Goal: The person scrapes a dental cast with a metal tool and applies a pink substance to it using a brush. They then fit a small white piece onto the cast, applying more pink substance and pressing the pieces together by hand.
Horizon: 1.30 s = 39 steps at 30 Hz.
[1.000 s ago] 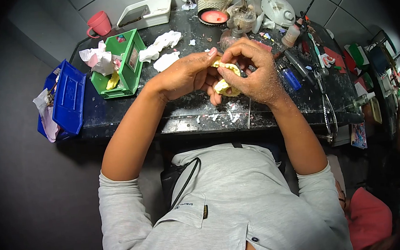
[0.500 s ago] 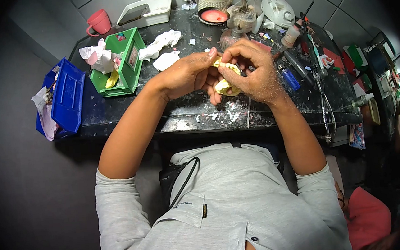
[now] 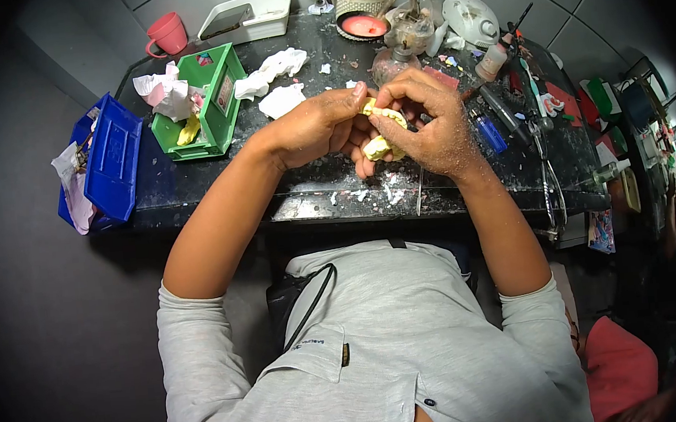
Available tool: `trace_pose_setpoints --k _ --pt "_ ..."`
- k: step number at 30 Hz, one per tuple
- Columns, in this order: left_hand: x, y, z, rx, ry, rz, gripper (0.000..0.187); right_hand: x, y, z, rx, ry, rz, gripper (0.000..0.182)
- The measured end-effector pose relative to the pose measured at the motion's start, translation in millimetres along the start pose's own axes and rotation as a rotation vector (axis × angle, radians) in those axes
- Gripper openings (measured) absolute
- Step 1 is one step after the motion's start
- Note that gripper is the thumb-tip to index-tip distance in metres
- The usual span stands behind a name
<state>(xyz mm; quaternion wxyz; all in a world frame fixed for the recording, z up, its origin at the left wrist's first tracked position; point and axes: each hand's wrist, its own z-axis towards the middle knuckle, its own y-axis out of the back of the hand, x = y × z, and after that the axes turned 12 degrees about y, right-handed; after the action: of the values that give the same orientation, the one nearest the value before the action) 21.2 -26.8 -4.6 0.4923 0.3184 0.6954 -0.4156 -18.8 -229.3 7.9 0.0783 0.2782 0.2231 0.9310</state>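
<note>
A pale yellow dental cast [image 3: 378, 147] is held between both hands just above the front part of the bench. Its upper edge shows a curved row of teeth, and a second yellow chunk shows lower down between the palms. My left hand [image 3: 319, 128] grips it from the left, thumb raised near the top edge and fingers curled beneath. From the right, my right hand [image 3: 431, 126] pinches the toothed edge with thumb and bent fingers; white crumbs dust its back. Most of the cast is covered by the fingers. Below them lies a thin metal tool [image 3: 420, 194] among white shavings [image 3: 362, 196].
On the left stand a green bin [image 3: 224, 100] and a tilted blue bin [image 3: 113, 170], both with crumpled paper. White tissue [image 3: 282, 101] lies beside my left hand. A blue lighter [image 3: 490, 133] and several tools are right of my right hand. A white tray [image 3: 269, 26] sits at the back.
Both hands stay in nearly the same place, still holding the cast. The lower yellow part is turned very slightly; the whole view has shifted a little.
</note>
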Motion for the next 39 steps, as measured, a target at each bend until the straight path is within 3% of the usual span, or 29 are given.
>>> trace_pose_setpoints --k 39 --pt "-4.2 -5.7 -2.4 -0.054 -0.014 0.007 0.066 4.1 2.4 -0.8 0.009 0.043 -0.055 0.021"
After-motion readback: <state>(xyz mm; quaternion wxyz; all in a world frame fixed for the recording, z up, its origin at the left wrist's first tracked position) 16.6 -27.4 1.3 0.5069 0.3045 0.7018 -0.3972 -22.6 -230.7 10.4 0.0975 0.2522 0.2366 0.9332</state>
